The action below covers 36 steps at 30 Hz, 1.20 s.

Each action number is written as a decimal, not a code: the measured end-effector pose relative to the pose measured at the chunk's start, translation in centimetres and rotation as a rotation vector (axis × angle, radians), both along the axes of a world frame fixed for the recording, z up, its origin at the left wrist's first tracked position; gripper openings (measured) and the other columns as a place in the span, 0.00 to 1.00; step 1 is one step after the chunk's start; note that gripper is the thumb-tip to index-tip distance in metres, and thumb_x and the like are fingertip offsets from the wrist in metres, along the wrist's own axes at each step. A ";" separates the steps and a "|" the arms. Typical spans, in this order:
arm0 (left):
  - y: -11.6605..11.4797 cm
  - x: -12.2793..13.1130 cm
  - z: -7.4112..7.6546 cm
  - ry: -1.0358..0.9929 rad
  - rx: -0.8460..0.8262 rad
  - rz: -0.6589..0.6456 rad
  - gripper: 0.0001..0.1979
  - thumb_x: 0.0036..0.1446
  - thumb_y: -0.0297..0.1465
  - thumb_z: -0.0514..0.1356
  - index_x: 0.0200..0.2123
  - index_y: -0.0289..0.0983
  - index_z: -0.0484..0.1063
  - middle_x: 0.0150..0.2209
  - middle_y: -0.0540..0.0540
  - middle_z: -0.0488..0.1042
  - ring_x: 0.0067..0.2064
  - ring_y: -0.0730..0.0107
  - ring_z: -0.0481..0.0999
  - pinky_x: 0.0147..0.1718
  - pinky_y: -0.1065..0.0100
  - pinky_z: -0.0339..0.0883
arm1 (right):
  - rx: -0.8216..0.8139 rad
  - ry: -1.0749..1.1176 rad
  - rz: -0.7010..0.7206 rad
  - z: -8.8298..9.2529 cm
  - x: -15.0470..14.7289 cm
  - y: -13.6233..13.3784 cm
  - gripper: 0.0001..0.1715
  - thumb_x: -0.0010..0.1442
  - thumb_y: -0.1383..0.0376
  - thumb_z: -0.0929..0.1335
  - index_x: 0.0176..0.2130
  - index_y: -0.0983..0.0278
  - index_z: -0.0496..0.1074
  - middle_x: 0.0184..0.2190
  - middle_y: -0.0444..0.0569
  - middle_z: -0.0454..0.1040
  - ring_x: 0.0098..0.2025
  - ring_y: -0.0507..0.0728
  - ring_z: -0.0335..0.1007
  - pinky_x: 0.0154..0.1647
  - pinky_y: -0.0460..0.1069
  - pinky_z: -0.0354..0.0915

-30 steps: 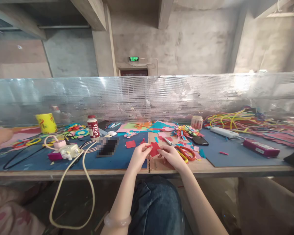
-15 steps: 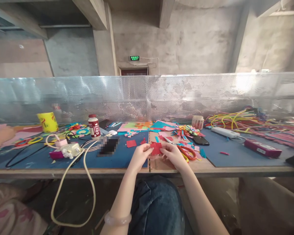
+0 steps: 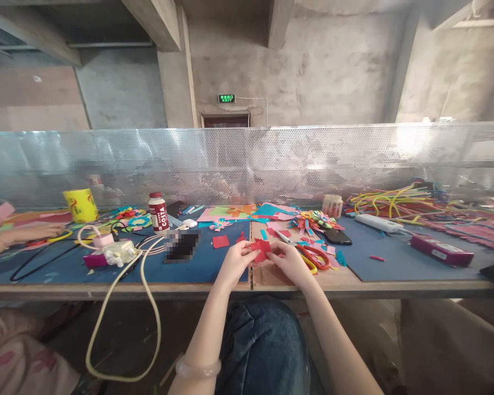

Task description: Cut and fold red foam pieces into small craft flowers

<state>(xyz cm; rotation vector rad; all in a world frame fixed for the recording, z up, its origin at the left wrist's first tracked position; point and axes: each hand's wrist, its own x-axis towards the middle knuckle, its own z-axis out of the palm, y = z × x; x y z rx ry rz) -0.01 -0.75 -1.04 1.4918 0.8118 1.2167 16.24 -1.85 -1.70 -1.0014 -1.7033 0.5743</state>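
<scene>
A small red paper square [image 3: 261, 249] is pinched between my two hands, just above the table's front part. My left hand [image 3: 237, 261] grips its left side with thumb and fingers, and my right hand [image 3: 288, 260] has closed on its right edge. Right beside my right hand lie scissors with orange and yellow handles [image 3: 315, 257]. Another red paper square [image 3: 220, 242] rests flat on the blue mat beyond my left hand. Small red, pink and blue paper scraps [image 3: 280, 230] lie past my fingers.
On the left are a maroon bottle [image 3: 158, 213], a power strip with plugs [image 3: 111, 252] and a cable loop [image 3: 91, 340] hanging over the edge. Paper flowers [image 3: 315, 219], a black phone [image 3: 338, 236] and a purple box [image 3: 441, 250] lie right. A co-worker's hand [image 3: 28, 232] is at far left.
The red paper square in my hands has turned slightly and moved a little left. At far left, the co-worker's arm has shifted, with a hand now reaching over the scissors there.
</scene>
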 end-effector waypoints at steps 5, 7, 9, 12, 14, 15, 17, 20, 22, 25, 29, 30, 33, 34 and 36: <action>0.0 -0.1 0.0 -0.060 -0.023 0.016 0.13 0.48 0.34 0.62 0.35 0.33 0.68 0.32 0.42 0.75 0.34 0.61 0.77 0.32 0.62 0.72 | 0.061 -0.029 -0.040 -0.1 -0.2 -0.1 0.10 0.53 0.64 0.64 0.34 0.63 0.73 0.36 0.48 0.75 0.37 0.56 0.70 0.37 0.49 0.64; 0.0 -0.1 0.0 -0.071 -0.020 0.032 0.12 0.48 0.34 0.62 0.35 0.33 0.69 0.31 0.42 0.75 0.34 0.62 0.76 0.31 0.63 0.72 | 0.090 -0.030 -0.042 -0.2 -0.3 -0.2 0.10 0.53 0.65 0.64 0.35 0.62 0.74 0.37 0.47 0.75 0.38 0.56 0.70 0.40 0.50 0.65; 0.1 0.0 -0.1 -0.082 -0.018 0.053 0.11 0.48 0.33 0.61 0.34 0.33 0.69 0.31 0.43 0.75 0.33 0.63 0.76 0.30 0.64 0.72 | 0.116 -0.041 -0.037 -0.2 -0.4 -0.3 0.11 0.53 0.65 0.64 0.36 0.62 0.74 0.38 0.48 0.75 0.39 0.56 0.70 0.41 0.51 0.65; 0.2 0.0 -0.2 -0.107 -0.014 0.078 0.10 0.49 0.33 0.60 0.34 0.33 0.69 0.30 0.43 0.75 0.31 0.64 0.76 0.29 0.65 0.72 | 0.141 -0.073 -0.004 0.1 -0.6 -0.8 0.12 0.55 0.64 0.64 0.38 0.61 0.74 0.39 0.49 0.74 0.41 0.56 0.70 0.41 0.49 0.66; 0.3 -0.1 -0.2 -0.116 -0.007 0.078 0.10 0.49 0.33 0.60 0.34 0.33 0.69 0.31 0.43 0.75 0.31 0.65 0.76 0.29 0.65 0.72 | 0.137 -0.074 0.020 0.3 -0.6 -1.0 0.13 0.57 0.62 0.63 0.37 0.62 0.75 0.38 0.49 0.74 0.40 0.56 0.70 0.39 0.48 0.67; 0.3 -0.1 -0.2 -0.113 -0.002 0.068 0.10 0.49 0.33 0.60 0.34 0.33 0.70 0.32 0.42 0.75 0.32 0.65 0.76 0.29 0.66 0.72 | 0.123 -0.062 0.027 0.4 -0.6 -1.0 0.14 0.57 0.61 0.62 0.35 0.62 0.75 0.36 0.49 0.74 0.38 0.56 0.70 0.38 0.48 0.67; 0.2 -0.2 -0.2 -0.100 0.014 0.039 0.11 0.49 0.34 0.61 0.35 0.33 0.70 0.33 0.42 0.75 0.33 0.64 0.76 0.29 0.66 0.72 | 0.065 -0.023 0.032 0.4 -0.5 -1.0 0.16 0.57 0.58 0.62 0.32 0.63 0.75 0.34 0.49 0.74 0.33 0.55 0.71 0.34 0.48 0.68; 0.2 -0.2 -0.1 -0.078 0.031 -0.004 0.13 0.48 0.34 0.61 0.37 0.34 0.71 0.33 0.43 0.75 0.34 0.64 0.75 0.30 0.66 0.71 | -0.057 0.050 0.059 0.2 -0.3 -0.7 0.15 0.54 0.56 0.65 0.34 0.64 0.73 0.34 0.48 0.74 0.23 0.51 0.68 0.25 0.47 0.68; 0.1 -0.2 -0.1 -0.073 0.028 -0.014 0.14 0.48 0.35 0.61 0.38 0.33 0.71 0.32 0.43 0.75 0.34 0.65 0.75 0.30 0.67 0.70 | -0.109 0.094 0.095 0.1 -0.3 -0.6 0.16 0.52 0.55 0.66 0.35 0.64 0.72 0.34 0.48 0.73 0.21 0.49 0.66 0.21 0.47 0.67; 0.1 -0.2 0.0 -0.082 0.041 -0.003 0.14 0.47 0.36 0.61 0.37 0.33 0.72 0.32 0.43 0.75 0.33 0.66 0.74 0.29 0.69 0.69 | -0.162 0.142 0.168 0.1 -0.2 -0.6 0.18 0.51 0.53 0.67 0.35 0.64 0.71 0.30 0.46 0.71 0.25 0.51 0.66 0.21 0.46 0.67; 0.0 -0.3 0.1 -0.051 0.085 0.046 0.13 0.46 0.35 0.62 0.35 0.34 0.74 0.32 0.44 0.75 0.32 0.68 0.73 0.27 0.71 0.66 | -0.239 0.128 0.269 0.4 -0.1 -0.8 0.18 0.51 0.51 0.66 0.33 0.64 0.70 0.27 0.44 0.69 0.25 0.50 0.64 0.25 0.46 0.65; -0.1 -0.3 0.1 -0.036 0.092 0.061 0.13 0.46 0.35 0.62 0.34 0.34 0.74 0.32 0.44 0.75 0.32 0.68 0.73 0.26 0.72 0.65 | -0.251 0.112 0.288 0.5 -0.1 -0.8 0.19 0.51 0.51 0.66 0.32 0.64 0.70 0.28 0.45 0.69 0.25 0.50 0.64 0.25 0.45 0.64; -0.1 -0.4 0.3 -0.010 0.098 0.091 0.13 0.44 0.35 0.63 0.34 0.34 0.75 0.29 0.45 0.75 0.31 0.68 0.72 0.25 0.74 0.62 | -0.279 0.077 0.315 0.7 0.0 -1.0 0.20 0.51 0.49 0.66 0.29 0.64 0.69 0.27 0.45 0.69 0.25 0.49 0.62 0.26 0.44 0.62; -0.2 -0.4 0.3 -0.009 0.094 0.093 0.13 0.44 0.35 0.63 0.33 0.34 0.75 0.28 0.45 0.75 0.31 0.68 0.72 0.25 0.74 0.61 | -0.287 0.075 0.317 0.7 0.0 -1.1 0.20 0.51 0.49 0.66 0.29 0.64 0.69 0.26 0.44 0.68 0.24 0.49 0.61 0.25 0.44 0.61; -0.2 -0.4 0.4 -0.016 0.083 0.082 0.13 0.43 0.35 0.64 0.33 0.33 0.74 0.29 0.45 0.75 0.31 0.69 0.72 0.25 0.74 0.61 | -0.299 0.085 0.323 0.7 0.0 -1.1 0.20 0.51 0.50 0.66 0.29 0.64 0.68 0.24 0.43 0.67 0.23 0.49 0.60 0.25 0.44 0.59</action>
